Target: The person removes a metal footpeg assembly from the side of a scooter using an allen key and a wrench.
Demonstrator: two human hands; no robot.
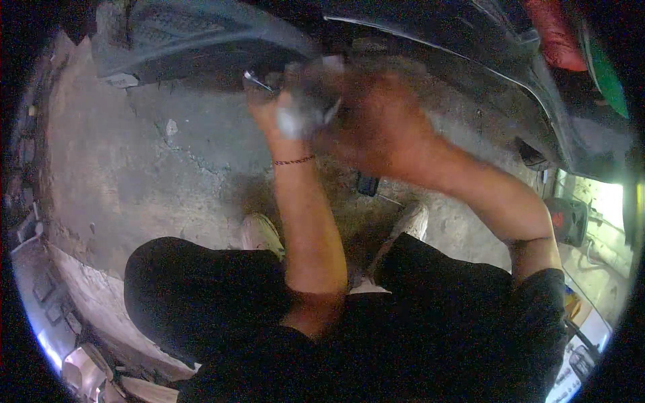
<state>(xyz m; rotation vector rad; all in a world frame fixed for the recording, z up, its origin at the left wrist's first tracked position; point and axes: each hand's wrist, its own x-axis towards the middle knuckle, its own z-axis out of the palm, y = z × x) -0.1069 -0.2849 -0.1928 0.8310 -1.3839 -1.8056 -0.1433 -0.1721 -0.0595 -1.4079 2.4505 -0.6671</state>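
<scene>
While blurred, both hands (pixel 322 111) crowd the dark panel's edge (pixel 470 60)

Rough cracked concrete floor (pixel 134 168), matt black cloth shirt (pixel 416 322), dusty plastic panel (pixel 195 40)

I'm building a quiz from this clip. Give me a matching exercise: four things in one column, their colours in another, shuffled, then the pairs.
Things:
1. wrist cord
2. shoes
3. shirt
4. floor

Colours:
A. black
B. grey
C. red
D. white

Pairs: 1-C, 2-D, 3-A, 4-B
</scene>
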